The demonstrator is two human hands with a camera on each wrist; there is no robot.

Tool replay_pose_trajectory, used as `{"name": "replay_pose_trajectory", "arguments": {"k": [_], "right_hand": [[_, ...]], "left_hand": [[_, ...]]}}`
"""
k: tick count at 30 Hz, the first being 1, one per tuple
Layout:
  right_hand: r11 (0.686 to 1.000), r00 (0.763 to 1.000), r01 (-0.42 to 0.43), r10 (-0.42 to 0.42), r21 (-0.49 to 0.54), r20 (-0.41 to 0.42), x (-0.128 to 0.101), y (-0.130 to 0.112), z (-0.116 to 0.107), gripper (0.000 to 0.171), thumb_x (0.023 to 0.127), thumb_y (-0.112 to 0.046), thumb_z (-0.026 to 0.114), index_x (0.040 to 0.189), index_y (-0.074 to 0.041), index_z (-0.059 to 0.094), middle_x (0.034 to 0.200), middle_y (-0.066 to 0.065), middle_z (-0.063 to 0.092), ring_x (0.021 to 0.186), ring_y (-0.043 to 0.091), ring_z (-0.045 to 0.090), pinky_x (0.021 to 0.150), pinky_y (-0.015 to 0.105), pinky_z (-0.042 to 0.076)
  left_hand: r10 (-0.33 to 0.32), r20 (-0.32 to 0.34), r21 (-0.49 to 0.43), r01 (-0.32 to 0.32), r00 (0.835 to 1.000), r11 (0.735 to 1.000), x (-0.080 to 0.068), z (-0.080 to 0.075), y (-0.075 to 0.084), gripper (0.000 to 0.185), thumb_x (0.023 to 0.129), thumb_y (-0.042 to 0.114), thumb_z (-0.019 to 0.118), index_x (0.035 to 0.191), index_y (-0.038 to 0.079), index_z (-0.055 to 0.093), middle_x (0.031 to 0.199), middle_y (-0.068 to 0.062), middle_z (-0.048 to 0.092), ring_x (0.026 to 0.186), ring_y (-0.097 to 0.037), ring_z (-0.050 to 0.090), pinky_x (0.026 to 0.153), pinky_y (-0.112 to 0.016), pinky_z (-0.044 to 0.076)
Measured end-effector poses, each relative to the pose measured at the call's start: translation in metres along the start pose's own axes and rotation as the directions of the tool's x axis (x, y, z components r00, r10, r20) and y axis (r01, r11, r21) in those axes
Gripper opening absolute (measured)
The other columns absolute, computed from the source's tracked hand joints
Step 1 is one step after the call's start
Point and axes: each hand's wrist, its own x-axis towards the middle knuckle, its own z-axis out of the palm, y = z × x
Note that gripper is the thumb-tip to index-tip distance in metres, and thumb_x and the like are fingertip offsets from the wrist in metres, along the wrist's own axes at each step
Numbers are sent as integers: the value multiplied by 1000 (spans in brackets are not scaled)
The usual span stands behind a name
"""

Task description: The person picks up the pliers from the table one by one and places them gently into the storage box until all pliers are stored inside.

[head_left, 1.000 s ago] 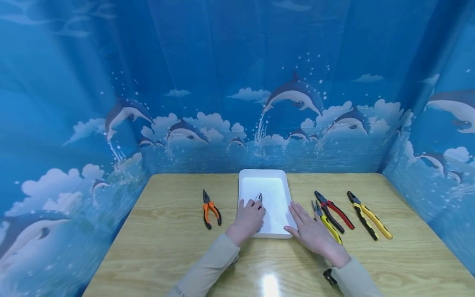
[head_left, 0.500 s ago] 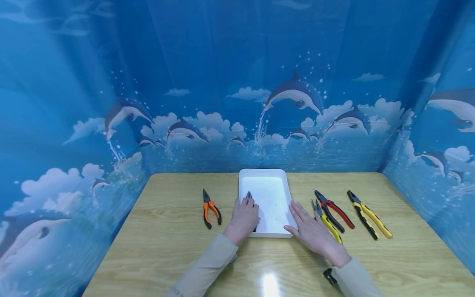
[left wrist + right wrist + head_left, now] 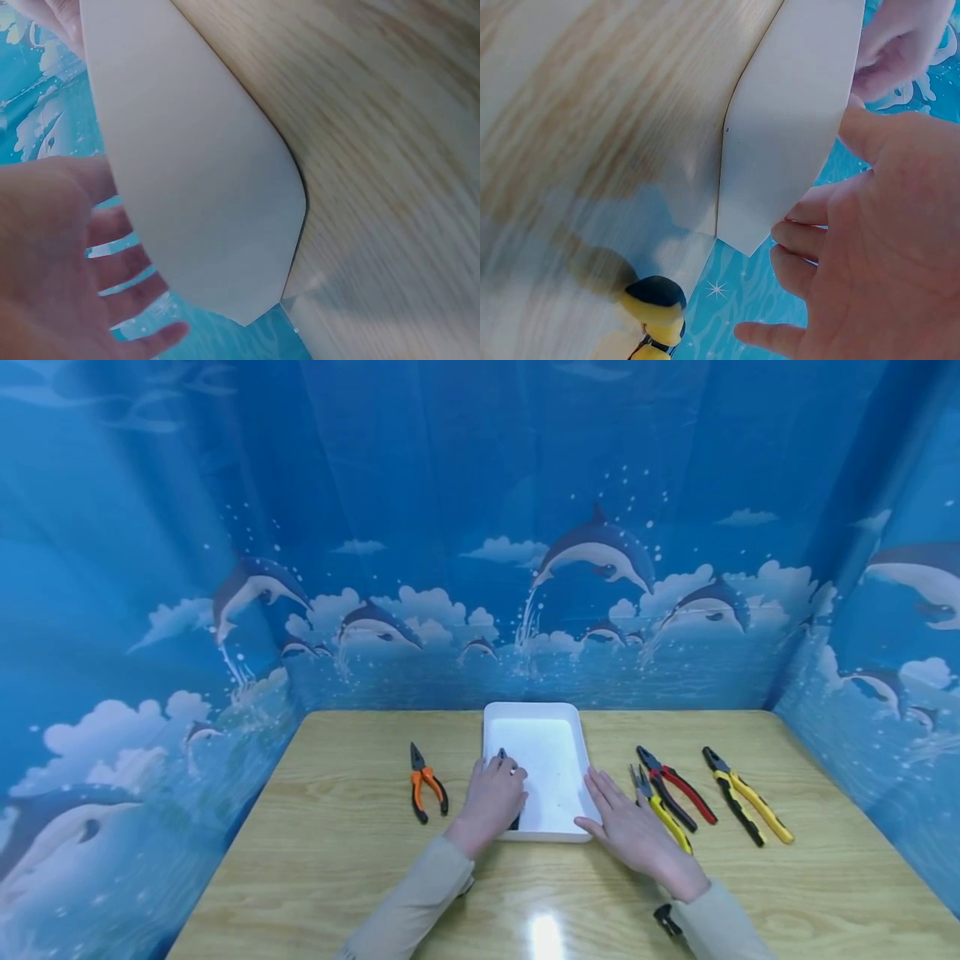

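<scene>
Wooden counter (image 3: 337, 827) under a blue dolphin backdrop, white tray (image 3: 558, 727) at the middle. Left hand (image 3: 491, 797) over the tray's near left corner, fingers curled round a pair of dark pliers (image 3: 503, 757), metal nose poking out past the fingertips, one handle end showing below the palm; pliers inside the tray, low over its floor, contact with it hard to tell. Right hand (image 3: 633, 827) flat and released on the counter, fingers straight, touching the tray's right edge. Orange pliers (image 3: 425, 781) well left of the tray; yellow pliers (image 3: 660, 806) just beside the right hand, then red pliers (image 3: 675, 785) and yellow-black pliers (image 3: 746, 793) further right. Judged step: setting the dark pliers down in the tray. Next move likely calls for loosening the left fingers and lifting clear without dragging the tool
</scene>
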Motion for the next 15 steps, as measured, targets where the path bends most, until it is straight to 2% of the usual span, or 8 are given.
{"name": "replay_pose_trajectory", "arguments": {"k": [4, 10, 12, 15], "right_hand": [[1000, 1000, -4, 4, -6, -5, 0, 0, 0, 73, 105, -47, 48, 157, 1, 31, 165, 20, 24, 149, 42, 27, 112, 76, 22], [1000, 1000, -6, 6, -8, 3, 0, -1, 0, 73, 105, -47, 48, 157, 2, 31, 165, 20, 24, 149, 42, 27, 112, 76, 22], [1000, 1000, -4, 4, -7, 6, 0, -1, 0, 73, 105, -47, 48, 157, 2, 31, 165, 20, 24, 149, 42, 27, 112, 76, 22], [1000, 1000, -1, 1, -5, 6, 0, -1, 0, 73, 105, -47, 48, 157, 2, 31, 165, 20, 24, 149, 42, 27, 112, 76, 22]], "left_hand": [[5, -139, -18, -7, 990, 1000, 2, -2, 0, 24, 95, 38, 72, 112, 21, 72, 107, 1, 71, 100, -18, 67, 93, -40, 54], [-7, -271, -27, -1, 962, 1000, -1, -7, -2, 20, 97, 39, 68, 98, 20, 73, 92, 3, 70, 88, -16, 65, 80, -34, 55], [-13, -298, -24, 6, 954, 1000, -2, -8, -3, 22, 98, 40, 67, 95, 19, 73, 90, 3, 70, 85, -16, 65, 76, -33, 54], [-29, -301, -19, 24, 953, 1000, -4, -10, -4, 25, 98, 42, 65, 93, 18, 72, 87, 3, 69, 83, -16, 64, 73, -32, 52]]}}
